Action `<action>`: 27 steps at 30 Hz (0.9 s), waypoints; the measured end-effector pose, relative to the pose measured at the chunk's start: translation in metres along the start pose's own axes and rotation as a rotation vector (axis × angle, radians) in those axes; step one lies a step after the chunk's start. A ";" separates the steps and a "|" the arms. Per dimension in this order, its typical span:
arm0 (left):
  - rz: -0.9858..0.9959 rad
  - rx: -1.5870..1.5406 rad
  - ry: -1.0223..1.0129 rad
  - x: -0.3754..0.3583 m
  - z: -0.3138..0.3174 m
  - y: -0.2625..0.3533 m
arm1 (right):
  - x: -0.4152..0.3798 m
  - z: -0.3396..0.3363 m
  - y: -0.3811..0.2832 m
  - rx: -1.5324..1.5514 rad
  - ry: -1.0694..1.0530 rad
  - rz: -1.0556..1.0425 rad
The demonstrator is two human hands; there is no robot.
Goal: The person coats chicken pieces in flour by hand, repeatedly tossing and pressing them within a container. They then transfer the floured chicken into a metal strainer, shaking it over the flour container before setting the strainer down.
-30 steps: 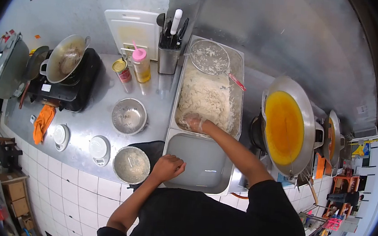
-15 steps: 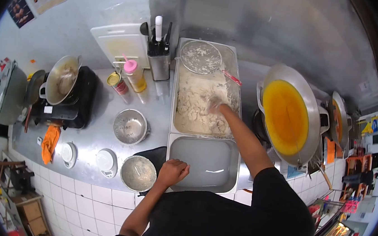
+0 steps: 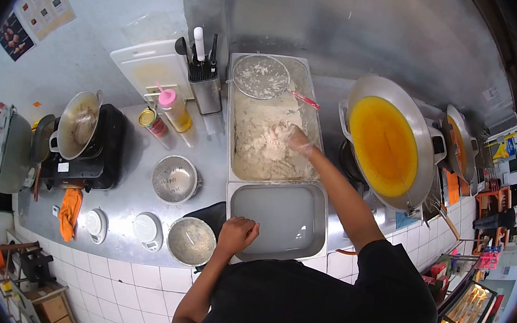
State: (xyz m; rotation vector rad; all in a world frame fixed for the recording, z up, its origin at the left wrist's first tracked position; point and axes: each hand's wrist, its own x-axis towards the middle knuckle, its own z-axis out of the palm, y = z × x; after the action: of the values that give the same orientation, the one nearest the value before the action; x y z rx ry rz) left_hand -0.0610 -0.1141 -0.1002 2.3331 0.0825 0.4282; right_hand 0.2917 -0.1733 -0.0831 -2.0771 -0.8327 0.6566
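Observation:
My right hand point(image 3: 299, 142), in a thin clear glove, is down in a steel tray point(image 3: 232, 121) of pale flour point(image 3: 266, 147). Its fingers curl into the lumpy, floury mass, and flour covers what lies in their grasp; I cannot tell what that is. Loosely closed, with nothing showing in it, my left hand point(image 3: 239, 235) rests by the left edge of a second tray point(image 3: 278, 216) filled with cloudy liquid. Across the far end of the flour tray lies a round sieve point(image 3: 261, 76) with floury crumbs and a red handle.
Right of the trays sits a large wok point(image 3: 384, 145) of orange-yellow oil. To the left are a floury bowl point(image 3: 191, 242), a steel bowl point(image 3: 174, 179), white scales point(image 3: 148, 230), a pink-capped bottle point(image 3: 175, 110), a knife block point(image 3: 206, 91) and a stove point(image 3: 107, 153) with a pan.
My right hand has shifted slightly within the flour and its fingers look more curled. The camera view has turned a little; my left hand stays by the liquid tray.

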 end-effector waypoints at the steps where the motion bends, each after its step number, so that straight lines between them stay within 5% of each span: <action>1: 0.002 -0.002 0.005 0.000 -0.001 0.001 | 0.007 -0.009 0.015 -0.023 -0.028 0.003; 5: 0.001 0.008 0.020 0.000 0.001 0.000 | 0.010 -0.011 0.098 -0.711 -0.480 0.260; 8: 0.014 0.016 0.001 -0.002 0.000 -0.002 | -0.017 0.028 0.097 -0.803 -0.757 0.430; 10: 0.014 0.018 0.009 0.000 0.000 -0.003 | -0.016 0.050 0.097 -0.799 -0.771 0.460; 19: 0.037 0.026 -0.006 -0.004 0.004 -0.005 | 0.026 0.040 0.152 -0.265 -0.033 0.236; 22: 0.017 0.028 -0.016 -0.002 0.000 0.000 | 0.053 0.022 0.188 -0.024 -0.248 0.153; 23: 0.017 0.029 -0.019 -0.003 0.000 -0.001 | 0.036 0.014 0.193 -0.468 -0.380 0.309; 27: 0.029 0.011 0.001 -0.004 0.006 -0.007 | -0.017 0.036 0.135 -0.772 -0.751 0.438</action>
State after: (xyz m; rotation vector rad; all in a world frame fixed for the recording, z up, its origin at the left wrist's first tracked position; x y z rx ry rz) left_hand -0.0622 -0.1138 -0.1106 2.3480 0.0516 0.4440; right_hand 0.3012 -0.2323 -0.2106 -2.7772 -1.1722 1.6186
